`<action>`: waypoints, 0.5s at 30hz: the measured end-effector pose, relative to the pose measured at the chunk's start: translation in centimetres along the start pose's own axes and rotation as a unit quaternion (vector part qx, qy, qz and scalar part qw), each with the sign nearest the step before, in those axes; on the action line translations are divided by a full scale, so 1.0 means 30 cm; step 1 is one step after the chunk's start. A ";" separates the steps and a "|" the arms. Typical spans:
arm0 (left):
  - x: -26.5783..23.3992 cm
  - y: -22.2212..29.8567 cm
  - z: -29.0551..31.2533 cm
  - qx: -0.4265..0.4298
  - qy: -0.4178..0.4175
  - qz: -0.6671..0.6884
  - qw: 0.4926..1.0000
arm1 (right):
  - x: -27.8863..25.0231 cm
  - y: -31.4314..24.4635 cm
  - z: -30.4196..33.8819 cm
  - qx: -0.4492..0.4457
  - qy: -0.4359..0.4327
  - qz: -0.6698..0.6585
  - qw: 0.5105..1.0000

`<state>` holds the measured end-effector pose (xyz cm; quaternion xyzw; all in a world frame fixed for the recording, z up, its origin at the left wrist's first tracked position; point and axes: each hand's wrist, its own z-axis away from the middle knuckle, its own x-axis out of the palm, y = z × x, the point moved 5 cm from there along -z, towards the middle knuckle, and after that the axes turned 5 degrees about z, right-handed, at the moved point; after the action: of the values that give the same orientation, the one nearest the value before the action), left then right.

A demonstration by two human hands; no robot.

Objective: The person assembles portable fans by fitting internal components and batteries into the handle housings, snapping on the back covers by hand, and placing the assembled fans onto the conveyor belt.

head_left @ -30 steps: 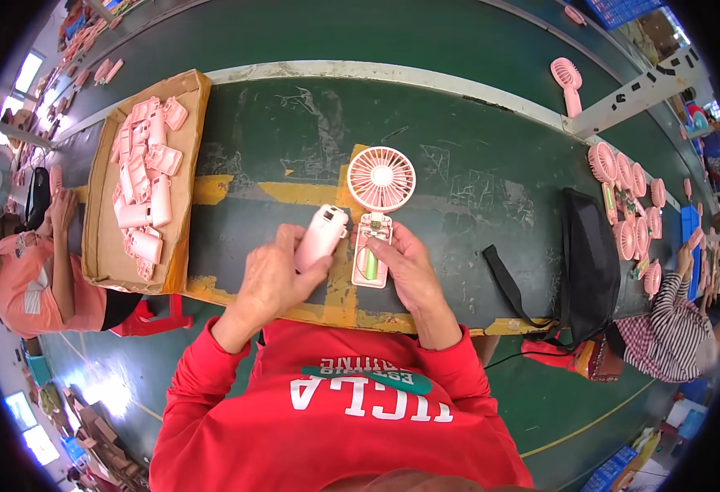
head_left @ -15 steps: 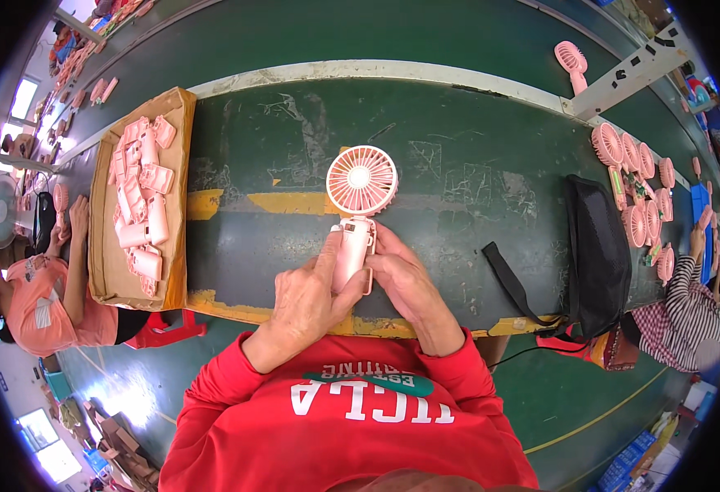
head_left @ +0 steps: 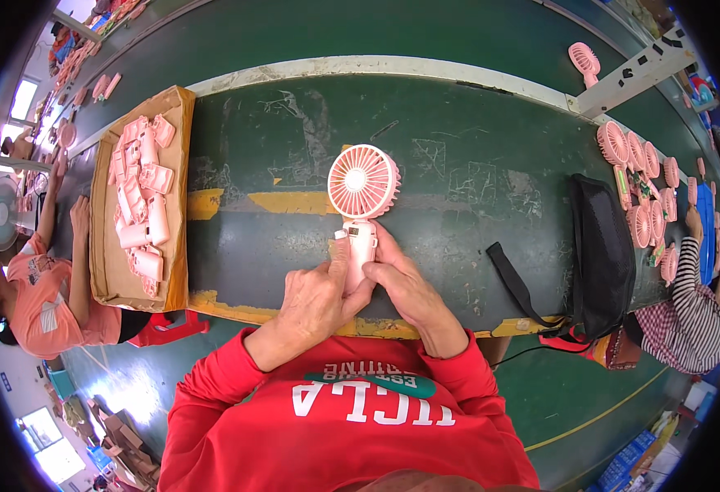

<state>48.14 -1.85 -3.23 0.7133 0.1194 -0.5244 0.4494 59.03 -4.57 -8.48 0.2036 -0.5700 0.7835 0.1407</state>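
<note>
A pink handheld fan [head_left: 363, 182] stands out over the middle of the dark green bench, its round grille up and its handle between my hands. My left hand [head_left: 315, 297] is closed on the handle's left side, with a finger lying along it near the top. From the right, my right hand [head_left: 406, 283] grips the same handle, thumb across its front and fingers behind. A small dark window shows near the handle's top. The fingers behind the handle are partly hidden.
At left lies a cardboard tray [head_left: 181, 246] of pink casing parts [head_left: 141, 184]. A black bag [head_left: 602, 254] with a strap lies at right, beside several pink fans [head_left: 640, 223]. A metal post [head_left: 632, 75] rises at the bench's far edge. Co-workers sit at both sides.
The fan has turned slightly in my hands, its grille now facing a little more to the left. At the left, the co-worker's arm has reached farther out with a fan.
</note>
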 end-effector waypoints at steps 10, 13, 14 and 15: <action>0.016 0.006 0.018 0.014 0.002 -0.026 1.000 | 0.034 0.002 -0.002 -0.072 0.087 0.076 0.991; 0.023 0.022 0.032 0.021 0.023 -0.046 0.998 | 0.031 0.018 -0.003 -0.070 0.106 0.050 0.991; 0.019 0.026 0.034 0.021 0.027 -0.045 0.998 | 0.030 0.019 -0.003 -0.070 0.110 0.013 0.991; 0.016 0.030 0.036 0.018 0.020 -0.039 0.999 | 0.028 0.022 -0.002 -0.070 0.113 -0.024 0.991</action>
<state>48.23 -3.33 -3.21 0.7262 0.1463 -0.5292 0.4137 57.98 -4.72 -8.63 0.1177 -0.5985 0.7562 0.2369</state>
